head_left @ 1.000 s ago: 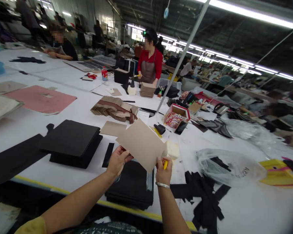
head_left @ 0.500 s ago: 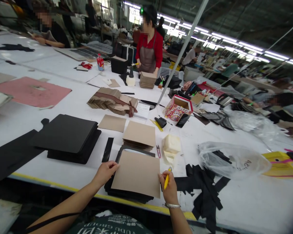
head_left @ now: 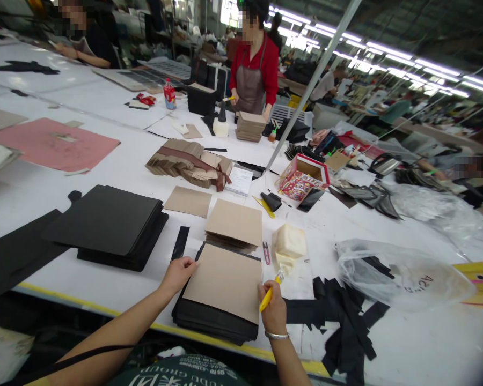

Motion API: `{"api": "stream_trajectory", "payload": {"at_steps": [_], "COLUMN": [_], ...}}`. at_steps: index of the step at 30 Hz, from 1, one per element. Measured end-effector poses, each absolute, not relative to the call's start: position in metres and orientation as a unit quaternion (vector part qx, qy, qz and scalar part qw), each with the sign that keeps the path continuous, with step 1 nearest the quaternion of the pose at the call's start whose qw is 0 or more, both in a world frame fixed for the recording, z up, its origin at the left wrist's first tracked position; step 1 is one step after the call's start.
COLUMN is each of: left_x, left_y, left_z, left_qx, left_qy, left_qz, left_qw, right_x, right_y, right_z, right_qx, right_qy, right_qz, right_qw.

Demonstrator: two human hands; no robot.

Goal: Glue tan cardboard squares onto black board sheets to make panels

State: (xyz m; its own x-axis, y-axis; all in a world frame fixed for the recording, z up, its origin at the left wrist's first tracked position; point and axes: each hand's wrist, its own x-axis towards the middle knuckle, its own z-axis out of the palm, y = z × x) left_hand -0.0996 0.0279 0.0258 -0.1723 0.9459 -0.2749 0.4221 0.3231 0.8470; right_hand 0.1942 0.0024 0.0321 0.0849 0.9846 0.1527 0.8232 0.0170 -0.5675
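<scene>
A beige cardboard sheet [head_left: 225, 281] lies on a stack of black sheets [head_left: 215, 321] near the table's front edge. My left hand [head_left: 180, 276] pinches the sheet's left edge between thumb and fingers. At the right edge, my right hand [head_left: 272, 308] is wrapped round a yellow-handled brush [head_left: 268, 297], its fingers touching the cardboard. The brush's pale tip points away from me, towards a cream-coloured block-shaped container [head_left: 290, 241]. Just behind the sheet sits a pile of similar cardboard [head_left: 233, 220]. Pink-handled thread snips [head_left: 266, 253] lie beside that pile.
A tall stack of black boards [head_left: 104, 220] stands left. Black strips [head_left: 342, 316] and a clear plastic bag [head_left: 398, 273] lie right. Tied cardboard pieces [head_left: 185, 163], a red box [head_left: 304, 177] and a slanting pole [head_left: 314, 80] are farther back. A co-worker in red [head_left: 255, 69] stands across the table.
The cardboard sheet has moved away from me over the black stack, baring the stack's front edge. Both hands stay at its sides. The brush in my right hand has tilted more to the right.
</scene>
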Motion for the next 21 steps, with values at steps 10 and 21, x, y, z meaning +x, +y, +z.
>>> {"api": "stream_trajectory", "payload": {"at_steps": [10,21], "left_x": [-0.0986,-0.0988], "left_y": [0.0333,0.0364], "left_z": [0.0224,0.0226], "left_qx": [0.477,0.481], "left_qy": [0.705,0.708], "left_qz": [0.308,0.258], "left_qw": [0.424,0.448], "right_x": [0.1938,0.1939], "right_y": [0.0120,0.0136], "right_z": [0.0261,0.0265], "right_qx": [-0.696,-0.712], "right_qy": [-0.632,-0.616], "right_qz": [0.199,0.212], "right_qw": [0.276,0.261]}}
